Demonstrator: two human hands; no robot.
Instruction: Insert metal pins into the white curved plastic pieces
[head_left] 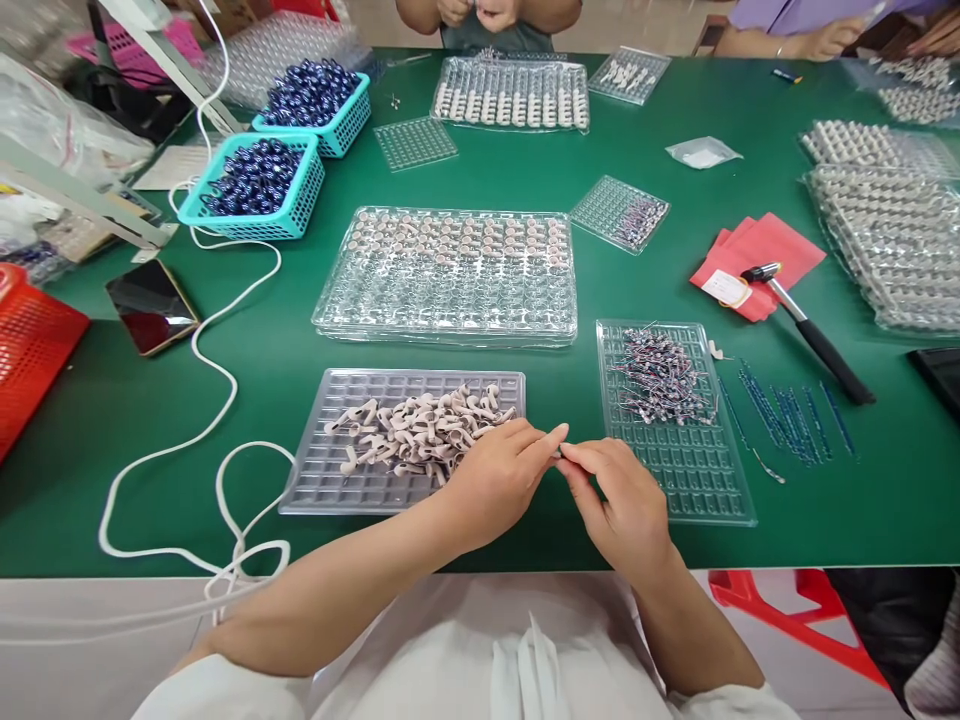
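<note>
My left hand [499, 480] and my right hand [622, 505] meet at the fingertips, both closed in a pinch. Whatever they pinch is tiny and mostly covered by the fingers, so I cannot make it out. Below and left of my left hand lies a grey compartment tray [322, 490] with a heap of beige earbud shells [420, 425] on it. Beyond my right hand, a clear compartment tray [712, 490] carries a pile of small parts with thin wires [664, 375].
Stacked clear trays [442, 290] with round-topped pieces lie ahead. Left are turquoise baskets [300, 200] of dark blue parts, a phone [154, 305] and a white cable [225, 370]. Right are a hammer [814, 340], red envelopes [787, 250] and blue strips [799, 425]. Two people sit opposite.
</note>
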